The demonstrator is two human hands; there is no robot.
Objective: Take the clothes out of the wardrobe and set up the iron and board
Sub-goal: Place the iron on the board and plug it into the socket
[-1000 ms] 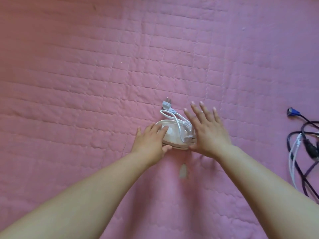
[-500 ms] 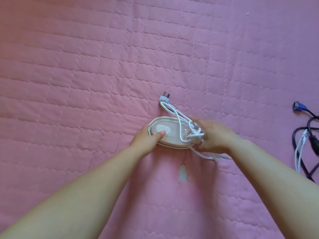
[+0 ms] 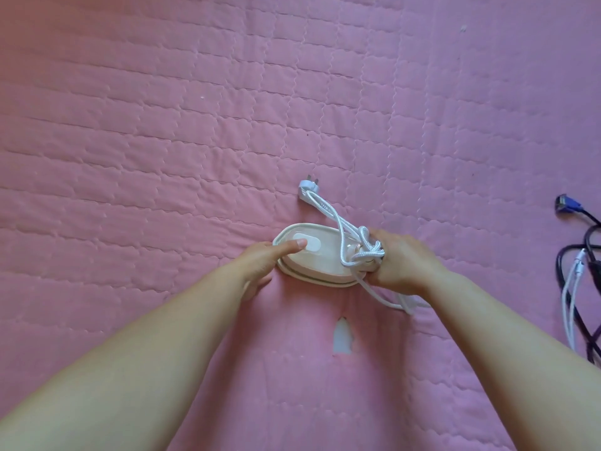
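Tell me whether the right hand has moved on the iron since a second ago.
Yes. The right hand, then spread flat beside the iron, has curled round the bunched white cord at its rear end, near the quilt's tear.

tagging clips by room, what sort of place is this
Probably a bedroom at home: a pink quilted cover fills the view, a small iron with its cord lies on it, loose cables alongside.
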